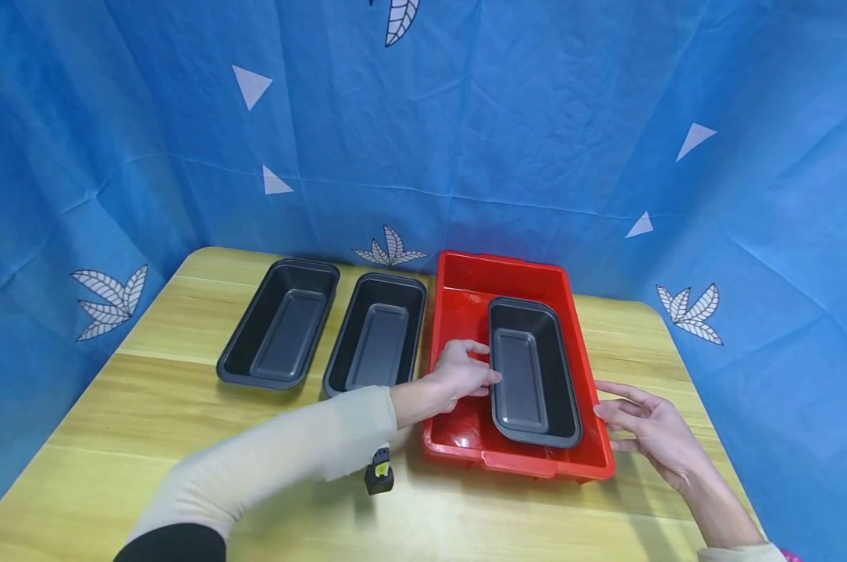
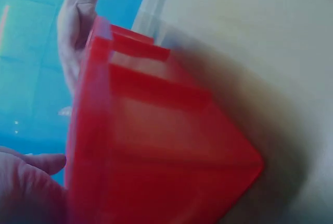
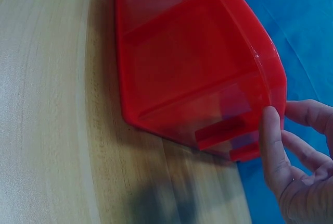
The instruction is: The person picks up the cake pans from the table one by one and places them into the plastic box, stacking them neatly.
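A dark grey loaf pan (image 1: 520, 378) sits inside a red plastic bin (image 1: 458, 441), along the bin's right side. My left hand (image 1: 460, 376) reaches over the bin's left wall, its fingers extended and touching the pan's left rim. In the left wrist view only part of that hand (image 2: 31, 182) shows, behind the bin's edge. On the other side, my right hand (image 1: 644, 429) rests its fingertips against the outside of the bin's right rim. The right wrist view shows its thumb and spread, fairly straight fingers (image 3: 309, 114) at that rim.
Two more dark loaf pans, a far left one (image 1: 282, 324) and a nearer one (image 1: 377, 336) partly behind my left sleeve, stand left of the bin on the wooden table (image 1: 149, 445). A blue patterned cloth (image 1: 367, 117) hangs behind and beside the table.
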Action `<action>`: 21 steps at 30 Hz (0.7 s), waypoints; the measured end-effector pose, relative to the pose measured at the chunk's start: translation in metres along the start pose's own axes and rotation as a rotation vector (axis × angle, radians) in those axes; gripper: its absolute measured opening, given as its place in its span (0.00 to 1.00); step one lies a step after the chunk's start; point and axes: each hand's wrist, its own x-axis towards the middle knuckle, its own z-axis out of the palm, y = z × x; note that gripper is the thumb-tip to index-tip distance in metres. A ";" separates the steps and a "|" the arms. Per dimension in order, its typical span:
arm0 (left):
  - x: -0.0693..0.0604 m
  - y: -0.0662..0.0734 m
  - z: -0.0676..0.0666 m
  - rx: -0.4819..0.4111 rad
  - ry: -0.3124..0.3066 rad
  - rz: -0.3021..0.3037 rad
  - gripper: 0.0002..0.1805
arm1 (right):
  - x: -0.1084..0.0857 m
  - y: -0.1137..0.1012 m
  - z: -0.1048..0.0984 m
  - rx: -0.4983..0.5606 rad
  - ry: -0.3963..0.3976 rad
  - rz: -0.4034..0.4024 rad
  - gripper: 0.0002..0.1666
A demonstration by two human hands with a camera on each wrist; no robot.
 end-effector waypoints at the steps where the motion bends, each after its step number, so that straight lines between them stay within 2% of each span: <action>1: -0.001 0.002 -0.003 0.007 -0.014 0.000 0.28 | 0.000 0.000 0.000 -0.005 0.001 0.001 0.25; 12: -0.003 0.016 -0.045 0.015 -0.094 0.021 0.27 | 0.000 -0.001 0.001 -0.012 0.006 0.005 0.28; 21: -0.014 0.031 -0.085 0.074 -0.096 0.032 0.27 | -0.001 -0.002 0.001 -0.006 -0.002 0.004 0.31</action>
